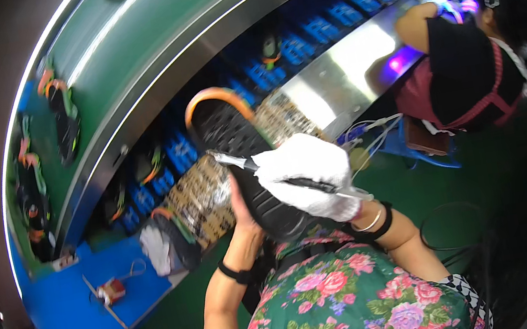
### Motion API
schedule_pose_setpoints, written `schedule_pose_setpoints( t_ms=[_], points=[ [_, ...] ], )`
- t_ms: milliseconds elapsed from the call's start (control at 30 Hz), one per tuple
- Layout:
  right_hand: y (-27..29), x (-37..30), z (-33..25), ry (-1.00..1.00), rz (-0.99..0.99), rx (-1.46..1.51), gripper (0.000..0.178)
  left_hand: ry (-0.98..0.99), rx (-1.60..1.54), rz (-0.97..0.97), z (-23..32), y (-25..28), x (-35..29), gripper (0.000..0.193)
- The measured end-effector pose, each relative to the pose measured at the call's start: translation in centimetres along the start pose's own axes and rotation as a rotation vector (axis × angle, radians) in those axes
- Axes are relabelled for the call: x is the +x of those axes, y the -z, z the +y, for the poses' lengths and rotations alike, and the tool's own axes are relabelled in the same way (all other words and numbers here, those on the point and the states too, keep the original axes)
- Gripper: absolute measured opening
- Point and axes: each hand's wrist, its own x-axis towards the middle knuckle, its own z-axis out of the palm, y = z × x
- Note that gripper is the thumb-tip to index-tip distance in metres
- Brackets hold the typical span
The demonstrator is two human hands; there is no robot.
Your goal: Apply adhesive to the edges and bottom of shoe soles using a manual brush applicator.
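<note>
A black shoe sole (275, 211) with an orange rim at its far end is tilted up in front of my body, its ridged face toward me. My bare left hand (243, 211) grips its left edge, most of the fingers hidden behind it. My right hand (310, 174), in a white knit glove, is closed around a slim brush-like tool (237, 161) with a pale, silvery end and a dark handle. The tool's tip lies over the sole's left edge; whether it touches is unclear.
Behind the sole runs a glue-spotted work surface (202, 192). Past it, a green conveyor belt (113, 57) carries shoes (66, 121). A blue table (62, 296) stands at left, with a grey-and-white cloth bundle (165, 243) beside it. A co-worker (471, 74) sits at right near loose cables.
</note>
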Motion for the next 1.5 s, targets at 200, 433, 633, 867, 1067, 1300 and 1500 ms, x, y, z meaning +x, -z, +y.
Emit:
schedule_pose_setpoints(
  t_ms=[200, 433, 633, 867, 1067, 1300, 1500],
  points=[
    [-2.1, -1.2, 0.7, 0.147, -0.023, -0.061, 0.033, -0.157, -0.038, -0.139, 1.6, 0.4, 1.4, 0.09],
    [-0.1, 0.0, 1.5, 0.043, 0.06, 0.038, 0.024, -0.22, -0.123, -0.228, 2.7, -0.6, 4.3, 0.094],
    [-0.9, -0.9, 0.9, -0.046, -0.023, 0.228, 0.02, -0.128, -0.202, -0.419, 3.5, -1.1, 5.1, 0.091],
    [-1.5, -2.2, 1.4, 0.172, -0.099, 0.01, 0.025, -0.112, -0.282, -0.333, 4.8, -1.0, 5.5, 0.088],
    [1.1, 0.1, 2.3, 0.112, -0.015, -0.074, 0.024, -0.236, -0.325, -0.537, 5.0, -4.0, 6.7, 0.091],
    [0.0, -1.2, 2.3, -0.061, -0.095, 0.272, 0.023, -0.101, -0.379, -0.619, 5.7, -3.4, 7.2, 0.096],
    [-0.6, -1.7, 1.4, 0.126, -0.135, 0.101, 0.024, -0.214, -0.42, -0.542, 5.5, -2.6, 7.3, 0.098]
  ],
)
